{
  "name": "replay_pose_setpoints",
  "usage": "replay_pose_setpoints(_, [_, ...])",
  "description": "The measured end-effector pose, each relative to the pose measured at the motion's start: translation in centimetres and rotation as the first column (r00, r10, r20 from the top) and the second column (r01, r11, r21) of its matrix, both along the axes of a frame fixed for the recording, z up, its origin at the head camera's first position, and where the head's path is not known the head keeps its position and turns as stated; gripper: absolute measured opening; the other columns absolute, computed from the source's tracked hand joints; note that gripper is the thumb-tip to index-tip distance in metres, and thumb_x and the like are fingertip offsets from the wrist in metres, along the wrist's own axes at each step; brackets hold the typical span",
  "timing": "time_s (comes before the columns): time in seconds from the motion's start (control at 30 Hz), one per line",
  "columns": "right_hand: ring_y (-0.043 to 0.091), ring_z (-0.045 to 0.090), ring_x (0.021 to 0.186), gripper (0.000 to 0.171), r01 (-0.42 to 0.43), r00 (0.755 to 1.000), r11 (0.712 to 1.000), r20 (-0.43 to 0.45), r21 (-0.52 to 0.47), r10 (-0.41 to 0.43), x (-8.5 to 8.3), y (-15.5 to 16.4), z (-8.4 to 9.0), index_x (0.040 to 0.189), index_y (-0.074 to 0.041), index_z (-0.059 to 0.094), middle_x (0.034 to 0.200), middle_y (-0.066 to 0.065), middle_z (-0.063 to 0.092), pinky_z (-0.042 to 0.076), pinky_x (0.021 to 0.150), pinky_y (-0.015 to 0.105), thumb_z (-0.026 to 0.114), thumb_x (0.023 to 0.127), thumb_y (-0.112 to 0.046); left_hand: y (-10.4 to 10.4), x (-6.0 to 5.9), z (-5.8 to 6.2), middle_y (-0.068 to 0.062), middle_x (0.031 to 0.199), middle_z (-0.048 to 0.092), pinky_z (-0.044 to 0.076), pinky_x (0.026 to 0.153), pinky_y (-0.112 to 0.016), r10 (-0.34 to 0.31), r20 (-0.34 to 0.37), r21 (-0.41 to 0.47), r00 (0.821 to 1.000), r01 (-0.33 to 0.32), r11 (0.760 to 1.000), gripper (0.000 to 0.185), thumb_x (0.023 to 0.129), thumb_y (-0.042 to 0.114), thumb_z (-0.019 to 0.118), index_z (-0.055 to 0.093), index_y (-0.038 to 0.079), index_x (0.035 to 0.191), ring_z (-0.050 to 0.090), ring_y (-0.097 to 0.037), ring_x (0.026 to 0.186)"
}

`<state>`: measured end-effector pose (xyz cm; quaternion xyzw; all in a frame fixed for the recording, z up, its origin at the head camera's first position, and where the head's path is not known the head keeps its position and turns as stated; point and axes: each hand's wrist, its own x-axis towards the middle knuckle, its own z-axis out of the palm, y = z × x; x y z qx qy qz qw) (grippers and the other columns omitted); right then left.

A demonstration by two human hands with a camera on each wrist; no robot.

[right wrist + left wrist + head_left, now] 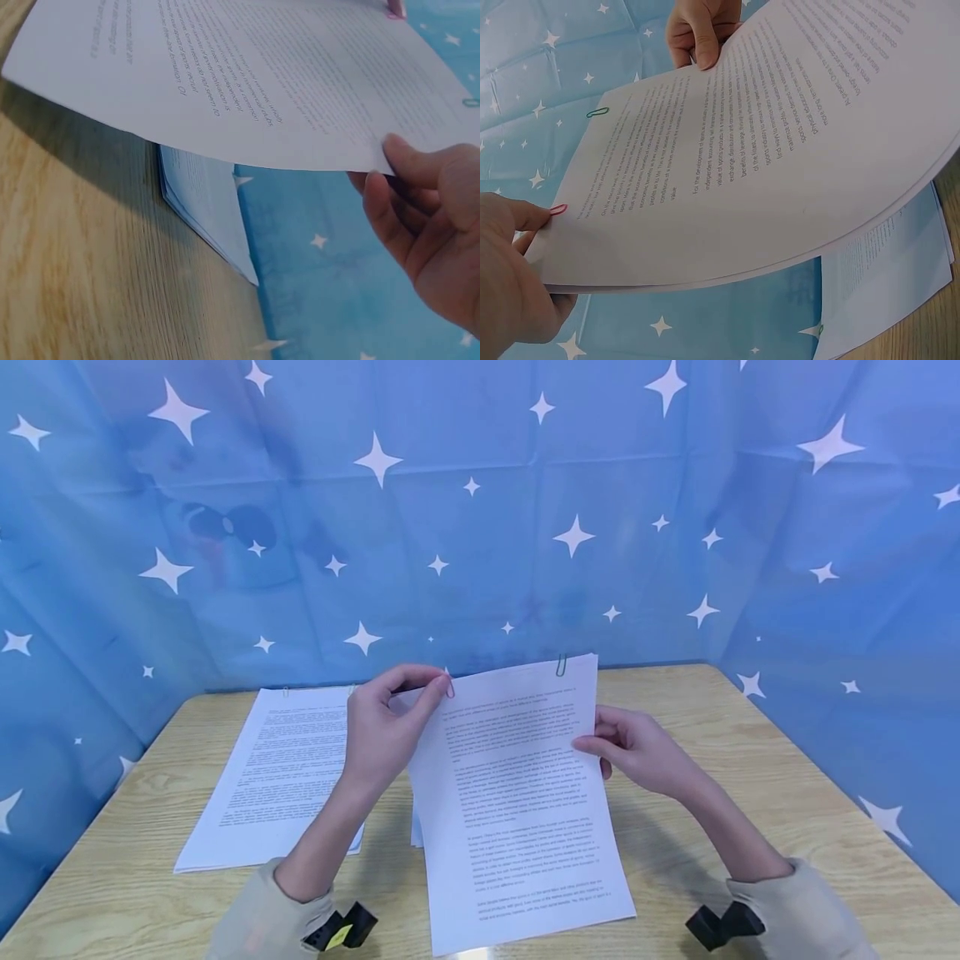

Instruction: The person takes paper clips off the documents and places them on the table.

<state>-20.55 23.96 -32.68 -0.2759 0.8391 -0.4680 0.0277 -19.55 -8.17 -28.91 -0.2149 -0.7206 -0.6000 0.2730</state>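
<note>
A few printed sheets of paper (pixel 525 793) are held up and tilted above the table. On their top edge sit a green paper clip (pixel 561 665) toward the right and a pink paper clip (pixel 559 209) toward the left. My left hand (pixel 390 718) pinches the top left corner, thumb and finger right at the pink clip. With thumb in front and fingers behind, my right hand (pixel 637 747) grips the right edge of the sheets. The left wrist view shows more than one layer along the bent edge.
Another printed stack (pixel 277 777) lies on the wooden table (pixel 750 760) at the left, with clips at its top edge. More paper (pixel 416 827) shows partly behind the held sheets. A blue curtain with white stars (pixel 480 527) hangs around the table's back and sides.
</note>
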Motion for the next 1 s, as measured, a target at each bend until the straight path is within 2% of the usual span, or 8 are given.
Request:
replay_pose_setpoints(0.17, [0.024,0.059,0.056,0.016,-0.003,1.000,1.000,-0.005,-0.009,0.003,-0.1,0.0,0.1,0.115,0.000,0.063,0.091,0.006,0.074,0.051,0.051,0.028,0.063,0.099,-0.005,-0.1,0.1,0.2,-0.005,0.091,0.075,0.052,0.083,-0.026,-0.006,0.004,0.029,1.000,0.006,1.000,0.005,0.092,0.008,0.074,0.077,0.003,0.093,0.069,-0.015,0.089])
replay_pose_setpoints(0.23, [0.023,0.058,0.056,0.016,0.002,1.000,1.000,-0.008,-0.002,-0.002,-0.1,0.0,0.1,0.114,0.000,0.063,0.090,0.006,0.074,0.050,0.051,0.028,0.064,0.099,-0.005,-0.4,0.1,0.3,-0.007,0.090,0.074,0.052,0.074,-0.023,-0.009,0.007,0.057,1.000,0.008,0.998,0.006,0.093,0.007,0.073,0.076,0.002,0.095,0.068,-0.016,0.083])
replay_pose_setpoints(0.37, [0.023,0.057,0.055,0.014,0.029,0.999,0.999,-0.021,0.021,-0.028,-0.2,0.2,0.2,0.112,-0.001,0.063,0.087,0.005,0.073,0.049,0.050,0.027,0.064,0.099,-0.005,-1.1,0.0,0.7,-0.014,0.088,0.072,0.055,0.066,-0.024,-0.028,0.025,0.149,0.999,0.024,0.989,0.009,0.095,0.005,0.071,0.074,-0.003,0.098,0.066,-0.018,0.071])
replay_pose_setpoints(0.47, [0.024,0.057,0.054,0.013,0.044,0.999,0.999,-0.029,0.025,-0.043,-0.3,0.4,0.2,0.111,0.000,0.063,0.086,0.005,0.073,0.049,0.050,0.027,0.064,0.099,-0.004,-1.6,-0.1,1.0,-0.014,0.088,0.071,0.057,0.070,-0.028,-0.050,0.046,0.197,0.998,0.040,0.980,0.009,0.095,0.003,0.070,0.072,-0.004,0.100,0.067,-0.020,0.070])
replay_pose_setpoints(0.57, [0.027,0.057,0.054,0.013,0.043,0.999,0.999,-0.027,0.013,-0.042,-0.3,0.5,0.1,0.111,0.001,0.063,0.088,0.006,0.074,0.050,0.050,0.027,0.064,0.099,-0.004,-1.8,-0.1,1.2,-0.011,0.090,0.071,0.058,0.072,-0.029,-0.061,0.064,0.204,0.996,0.047,0.978,0.010,0.095,0.003,0.069,0.072,-0.004,0.102,0.067,-0.021,0.072])
replay_pose_setpoints(0.73, [0.023,0.057,0.053,0.015,0.035,0.999,0.999,-0.032,-0.004,-0.035,-0.4,0.6,0.0,0.113,0.002,0.063,0.088,0.007,0.074,0.050,0.049,0.027,0.063,0.099,-0.003,-2.1,0.0,1.4,-0.012,0.091,0.071,0.058,0.072,-0.030,-0.067,0.072,0.194,0.995,0.052,0.980,0.012,0.096,0.005,0.069,0.071,-0.003,0.104,0.067,-0.022,0.073])
replay_pose_setpoints(1.0, [0.019,0.056,0.053,0.017,0.032,0.999,0.999,-0.040,-0.005,-0.033,-0.5,0.9,-0.1,0.116,0.002,0.063,0.088,0.007,0.073,0.048,0.048,0.026,0.063,0.099,-0.003,-3.3,-0.2,0.7,-0.015,0.089,0.070,0.058,0.066,-0.027,-0.034,0.070,0.204,0.997,0.019,0.979,0.010,0.095,0.002,0.069,0.071,-0.004,0.103,0.065,-0.023,0.069])
